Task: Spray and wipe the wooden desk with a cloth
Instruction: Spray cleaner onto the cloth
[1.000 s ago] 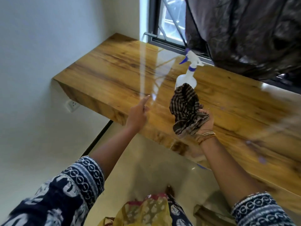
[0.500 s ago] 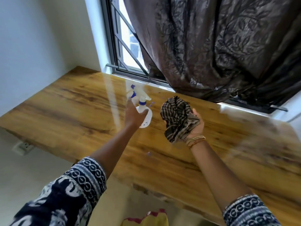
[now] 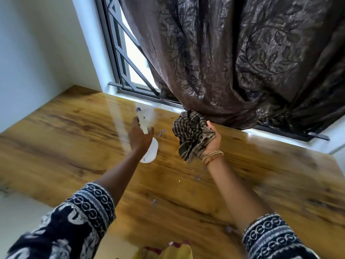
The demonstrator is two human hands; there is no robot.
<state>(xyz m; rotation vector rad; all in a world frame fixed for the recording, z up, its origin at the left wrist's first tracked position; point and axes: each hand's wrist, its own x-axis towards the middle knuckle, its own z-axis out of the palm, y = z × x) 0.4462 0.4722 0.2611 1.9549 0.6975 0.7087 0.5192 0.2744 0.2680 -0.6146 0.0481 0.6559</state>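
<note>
A glossy wooden desk (image 3: 78,144) runs from the left wall to the right, under a window. My left hand (image 3: 139,137) is wrapped around the neck of a white spray bottle (image 3: 150,153) with a purple nozzle, lifted and tilted above the desk's middle. My right hand (image 3: 211,141), palm up with bangles at the wrist, holds a bunched brown checked cloth (image 3: 191,133) just right of the bottle, above the desk near the window side. Small purple specks lie on the wood between and below the hands.
A dark patterned curtain (image 3: 242,58) hangs over the back of the desk on the right, touching it. A barred window (image 3: 127,58) with a sill sits behind the bottle. A white wall (image 3: 37,49) bounds the desk's left end.
My left hand reached forward to the bottle, closed on it and lifted it off the desk, tilting it. The view rose toward the window and curtain. The right hand kept the cloth.
</note>
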